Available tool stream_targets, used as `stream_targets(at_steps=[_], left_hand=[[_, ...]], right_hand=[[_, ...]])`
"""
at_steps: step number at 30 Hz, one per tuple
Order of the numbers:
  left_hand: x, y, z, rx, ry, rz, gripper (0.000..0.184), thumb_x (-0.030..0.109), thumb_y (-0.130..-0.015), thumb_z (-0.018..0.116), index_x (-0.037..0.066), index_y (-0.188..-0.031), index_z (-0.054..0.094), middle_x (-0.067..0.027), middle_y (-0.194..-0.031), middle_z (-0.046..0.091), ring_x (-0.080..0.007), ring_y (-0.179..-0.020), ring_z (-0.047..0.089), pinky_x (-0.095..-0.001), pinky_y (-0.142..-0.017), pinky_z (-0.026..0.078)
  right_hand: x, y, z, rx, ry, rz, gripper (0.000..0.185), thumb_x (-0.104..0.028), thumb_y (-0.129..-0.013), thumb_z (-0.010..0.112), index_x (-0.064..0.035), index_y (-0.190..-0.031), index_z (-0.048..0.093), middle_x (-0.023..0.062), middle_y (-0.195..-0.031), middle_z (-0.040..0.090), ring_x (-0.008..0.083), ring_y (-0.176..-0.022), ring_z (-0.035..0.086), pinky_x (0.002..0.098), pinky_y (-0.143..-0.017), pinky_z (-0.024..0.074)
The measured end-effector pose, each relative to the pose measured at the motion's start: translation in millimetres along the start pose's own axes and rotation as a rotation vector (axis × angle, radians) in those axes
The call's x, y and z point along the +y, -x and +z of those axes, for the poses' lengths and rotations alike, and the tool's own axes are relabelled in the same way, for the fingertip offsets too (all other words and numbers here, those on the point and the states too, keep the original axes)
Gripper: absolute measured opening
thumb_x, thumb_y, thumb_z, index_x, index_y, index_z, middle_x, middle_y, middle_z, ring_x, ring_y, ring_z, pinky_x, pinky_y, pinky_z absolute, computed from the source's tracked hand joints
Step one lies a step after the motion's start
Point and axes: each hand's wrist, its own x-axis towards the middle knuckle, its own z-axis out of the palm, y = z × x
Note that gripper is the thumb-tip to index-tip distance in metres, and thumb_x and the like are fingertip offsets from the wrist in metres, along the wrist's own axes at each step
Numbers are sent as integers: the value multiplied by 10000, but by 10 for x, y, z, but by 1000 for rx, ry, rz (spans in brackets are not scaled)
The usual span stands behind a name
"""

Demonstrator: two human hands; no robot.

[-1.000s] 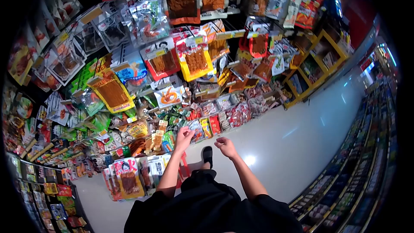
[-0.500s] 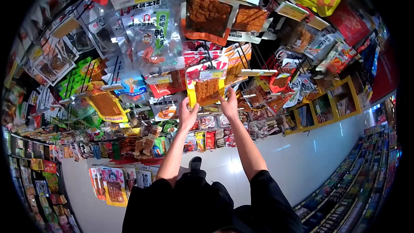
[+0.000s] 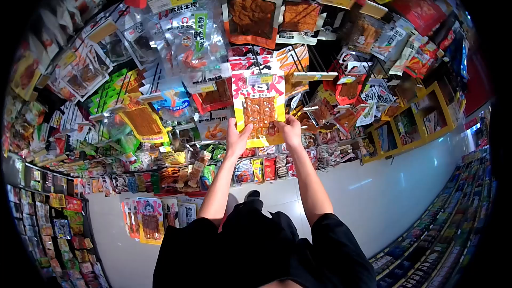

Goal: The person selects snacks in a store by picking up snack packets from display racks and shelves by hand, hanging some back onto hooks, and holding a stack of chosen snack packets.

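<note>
My left hand (image 3: 238, 137) grips the lower left edge of a yellow, white and red snack packet (image 3: 260, 113), its thumb on the front. On the lower right edge, my right hand (image 3: 289, 130) is closed in the same way. Reddish-brown pieces show through the packet's clear window. A small price tag (image 3: 260, 79) covers part of its top; whether the packet hangs on the hook there I cannot tell. An orange and white packet (image 3: 295, 64) hangs just behind on the right. Left of my hands is a white packet with a food picture (image 3: 212, 126).
Hooks with many snack packets fill the rack in front. Clear packets with a green label (image 3: 199, 32) hang at upper left. A yellow compartment shelf (image 3: 392, 154) stands at right. More packets (image 3: 151, 221) are low at left, above the pale floor (image 3: 352, 194).
The packet between my hands has turned flatter toward me, so its window with reddish-brown pieces shows fully. Both hands are slightly lower on it. The whole view has shifted a little.
</note>
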Motion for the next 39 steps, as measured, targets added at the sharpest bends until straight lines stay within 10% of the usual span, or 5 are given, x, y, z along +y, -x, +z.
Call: stream_targets(at_steps=[9, 19, 24, 39], left_hand=[[450, 1120, -177, -51, 12, -22, 271, 14, -802, 691, 23, -992, 498, -29, -917, 570, -86, -814, 539, -256, -730, 466], [-417, 3634, -1375, 165, -313, -238, 430, 128, -758, 745, -1, -1097, 514, -134, -1024, 613, -244, -976, 583, -337, -895, 438], [-514, 4521, -2072, 293, -182, -403, 411, 92, -779, 724, -6, -1112, 505, -84, -1043, 583, -168, -987, 539, -306, -875, 434], [-749, 4676, -4432, 463, -655, -403, 388, 177, -770, 706, 39, -1090, 537, -195, -1022, 630, -373, -986, 586, -427, -837, 461]], right_hand=[[-369, 1299, -262, -106, -54, 31, 334, 67, -745, 634, 44, -1051, 504, 111, -918, 630, 171, -798, 618, 287, -721, 507], [900, 3303, -2, -428, -19, 437, 277, 102, -702, 658, 73, -959, 560, 131, -864, 655, 201, -708, 643, 325, -638, 542], [1477, 4156, 443, -466, 63, 551, 432, 39, -688, 705, 67, -1052, 474, 158, -921, 619, 233, -785, 626, 344, -720, 527], [2266, 4962, 2544, -697, 394, 464, 199, -42, -778, 576, 25, -964, 597, 85, -838, 611, 181, -697, 592, 326, -570, 505]])
